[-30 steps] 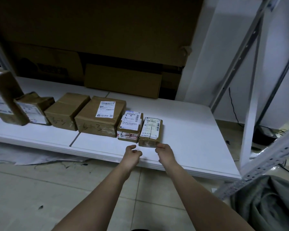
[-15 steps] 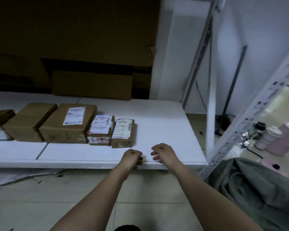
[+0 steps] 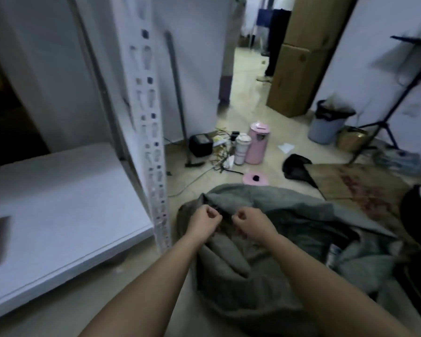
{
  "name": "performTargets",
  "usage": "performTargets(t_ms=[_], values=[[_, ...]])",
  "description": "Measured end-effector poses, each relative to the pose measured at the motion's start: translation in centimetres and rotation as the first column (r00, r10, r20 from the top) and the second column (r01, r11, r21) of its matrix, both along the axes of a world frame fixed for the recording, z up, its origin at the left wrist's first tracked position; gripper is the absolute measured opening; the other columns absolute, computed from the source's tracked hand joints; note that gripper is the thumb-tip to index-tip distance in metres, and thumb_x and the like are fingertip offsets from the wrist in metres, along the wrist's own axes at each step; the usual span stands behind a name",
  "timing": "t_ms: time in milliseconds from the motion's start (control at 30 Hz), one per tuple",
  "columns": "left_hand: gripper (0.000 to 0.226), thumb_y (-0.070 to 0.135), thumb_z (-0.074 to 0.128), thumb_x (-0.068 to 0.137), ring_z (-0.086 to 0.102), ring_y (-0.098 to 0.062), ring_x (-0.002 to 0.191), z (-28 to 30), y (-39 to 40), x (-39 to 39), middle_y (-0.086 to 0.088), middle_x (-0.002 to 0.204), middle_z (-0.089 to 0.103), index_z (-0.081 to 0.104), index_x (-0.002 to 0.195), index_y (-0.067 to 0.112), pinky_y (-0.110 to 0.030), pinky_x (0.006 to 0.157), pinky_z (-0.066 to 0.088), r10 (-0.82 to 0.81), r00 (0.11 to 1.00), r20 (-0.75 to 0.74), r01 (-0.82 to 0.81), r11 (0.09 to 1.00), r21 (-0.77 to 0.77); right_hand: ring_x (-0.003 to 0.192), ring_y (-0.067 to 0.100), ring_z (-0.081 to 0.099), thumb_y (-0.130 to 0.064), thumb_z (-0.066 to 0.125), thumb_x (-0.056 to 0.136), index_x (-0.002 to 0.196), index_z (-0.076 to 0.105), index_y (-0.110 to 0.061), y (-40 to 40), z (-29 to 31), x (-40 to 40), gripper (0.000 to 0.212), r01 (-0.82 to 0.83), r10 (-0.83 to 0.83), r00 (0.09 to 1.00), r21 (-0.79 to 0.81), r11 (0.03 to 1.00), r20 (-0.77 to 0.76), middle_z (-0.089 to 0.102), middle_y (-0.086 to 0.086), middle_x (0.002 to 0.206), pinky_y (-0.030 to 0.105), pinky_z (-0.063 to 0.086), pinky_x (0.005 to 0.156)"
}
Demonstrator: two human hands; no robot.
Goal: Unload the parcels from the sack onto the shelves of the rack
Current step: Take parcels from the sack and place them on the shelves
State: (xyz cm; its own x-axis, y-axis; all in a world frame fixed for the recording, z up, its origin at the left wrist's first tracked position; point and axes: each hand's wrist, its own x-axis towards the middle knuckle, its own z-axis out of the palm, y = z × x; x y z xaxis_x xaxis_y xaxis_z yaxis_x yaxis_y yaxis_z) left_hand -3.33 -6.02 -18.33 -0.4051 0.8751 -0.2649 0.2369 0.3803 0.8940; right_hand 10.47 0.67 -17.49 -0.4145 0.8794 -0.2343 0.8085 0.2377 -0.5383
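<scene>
Left hand [image 3: 206, 221] and right hand [image 3: 249, 223], both clenched empty above the slumped grey fabric sack [image 3: 265, 271] at lower centre, risk fumbling parcels hidden in its folds.

Two bare forearms are showing from the bottom edge of the view, with no sleeve, watch or glove on either. The left hand [image 3: 204, 221] and right hand [image 3: 249, 223] are wearing no rings; behind the fingers both wrists are showing uncovered.

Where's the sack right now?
In the head view the grey sack lies crumpled on the floor at lower right, just right of the rack's perforated upright, with both hands over its near edge.
</scene>
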Motion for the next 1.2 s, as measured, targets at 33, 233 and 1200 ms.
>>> performTargets(t_ms=[33,233,1200], values=[[0.015,0.016,0.064,0.084,0.062,-0.025,0.077,-0.9,1.6,1.9,-0.005,0.077,0.064,0.054,0.074,0.02,-0.036,0.075,0.052,-0.035,0.999,-0.019,0.035,0.999,-0.014,0.07,0.021,0.068,-0.033,0.053,0.091,0.078,0.061,-0.018,1.1,-1.0,2.2,0.022,0.058,-0.058,0.998,0.01,0.998,0.021,0.071,0.002,0.076,0.034,0.055,0.07],[0.016,0.015,0.064,0.088,0.062,-0.022,0.087,-5.4,7.9,11.7,-0.013,0.099,0.066,0.061,0.103,0.01,-0.032,0.083,0.05,-0.241,0.971,-0.01,0.239,0.968,-0.08,0.098,0.028,0.062,-0.034,0.049,0.093,0.098,0.061,-0.018,6.3,-6.5,14.0,0.02,0.176,-0.171,0.935,0.012,0.984,0.312,0.066,0.005,0.104,0.033,0.046,0.074],[0.042,0.009,0.047,0.093,0.054,-0.025,0.118,-16.5,17.9,32.0,-0.016,0.134,0.054,0.047,0.133,-0.001,-0.029,0.101,0.044,-0.571,0.784,0.242,0.613,0.653,-0.445,0.137,0.023,0.039,-0.039,0.033,0.098,0.148,0.036,-0.015,15.8,-19.8,32.0,0.055,0.696,-0.483,0.596,-0.113,0.709,0.641,0.036,0.006,0.152,0.031,0.033,0.108]])
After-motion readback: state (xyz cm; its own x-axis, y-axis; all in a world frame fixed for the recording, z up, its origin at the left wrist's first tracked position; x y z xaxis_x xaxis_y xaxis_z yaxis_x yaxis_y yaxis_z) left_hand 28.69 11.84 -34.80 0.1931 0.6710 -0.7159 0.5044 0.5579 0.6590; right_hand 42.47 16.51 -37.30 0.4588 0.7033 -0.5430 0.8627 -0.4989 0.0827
